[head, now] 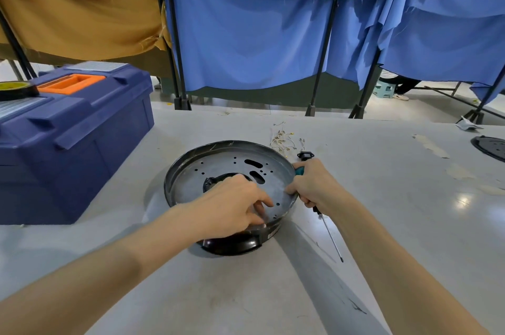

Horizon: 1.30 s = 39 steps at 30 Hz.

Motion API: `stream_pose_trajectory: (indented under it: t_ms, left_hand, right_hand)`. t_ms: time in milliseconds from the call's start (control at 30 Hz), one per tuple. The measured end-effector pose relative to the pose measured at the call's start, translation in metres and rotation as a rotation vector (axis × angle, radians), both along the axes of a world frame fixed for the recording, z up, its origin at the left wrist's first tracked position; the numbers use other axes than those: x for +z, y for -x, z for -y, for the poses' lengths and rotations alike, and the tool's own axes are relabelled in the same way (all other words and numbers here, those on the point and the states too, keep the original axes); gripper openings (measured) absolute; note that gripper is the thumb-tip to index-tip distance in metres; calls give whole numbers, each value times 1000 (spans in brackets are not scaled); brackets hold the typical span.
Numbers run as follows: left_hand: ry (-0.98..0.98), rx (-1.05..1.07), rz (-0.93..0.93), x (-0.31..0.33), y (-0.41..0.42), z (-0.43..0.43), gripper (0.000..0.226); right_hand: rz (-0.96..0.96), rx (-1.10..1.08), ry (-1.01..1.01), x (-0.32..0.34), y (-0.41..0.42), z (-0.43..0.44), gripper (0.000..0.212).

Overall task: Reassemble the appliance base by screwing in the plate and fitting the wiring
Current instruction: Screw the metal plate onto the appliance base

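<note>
The round black appliance base [175, 173] lies on the grey table, its grey metal plate [218, 163] with several holes facing up. My left hand [235, 203] rests on the plate's near right part, fingertips bent down onto it near the rim. My right hand [314, 184] grips a screwdriver [330, 236] with a teal handle, its thin shaft pointing down toward me, and its thumb touches the base's right rim. A bundle of loose wiring [284, 140] with a black plug piece [305, 155] lies just behind the base.
A dark blue toolbox [82, 129] with an orange handle stands at the left, a tape roll [16, 90] on its lid. Another black round part [490, 146] lies at the far right table edge. Blue and tan cloth screens hang behind the table.
</note>
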<state>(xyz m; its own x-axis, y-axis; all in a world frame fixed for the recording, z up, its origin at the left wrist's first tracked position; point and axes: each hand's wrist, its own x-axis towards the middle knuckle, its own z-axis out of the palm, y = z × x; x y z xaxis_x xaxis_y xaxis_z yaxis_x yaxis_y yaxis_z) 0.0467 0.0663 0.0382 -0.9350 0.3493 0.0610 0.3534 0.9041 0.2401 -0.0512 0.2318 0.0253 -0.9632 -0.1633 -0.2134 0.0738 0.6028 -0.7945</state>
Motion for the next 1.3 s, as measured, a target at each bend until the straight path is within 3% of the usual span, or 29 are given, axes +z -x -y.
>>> stream_pose_trajectory:
  t_ms: [100,267,433,733,900,1033,1300]
  left_hand:
    - [-43,-7,47,-3,9,-2,36]
    - [-44,-110,31,-6,16,-9,45]
    - [-97,-125,50,-8,12,-18,57]
    - [-61,43,2,-20,3,-30,74]
    - [-65,96,27,-22,7,-34,76]
    - [-120,94,43,-22,10,-36,75]
    - [-154,84,18,-28,10,-33,73]
  right_hand:
    - [3,51,-6,0,0,-3,43]
    - [27,178,0,4,0,-7,25]
    - [48,403,1,11,1,-6,64]
    - [70,661,-60,19,11,8,69]
    - [-100,562,-48,10,15,-1,44]
    - [-305,439,-153,5,15,-5,36]
    - [-557,211,28,5,-2,-5,18]
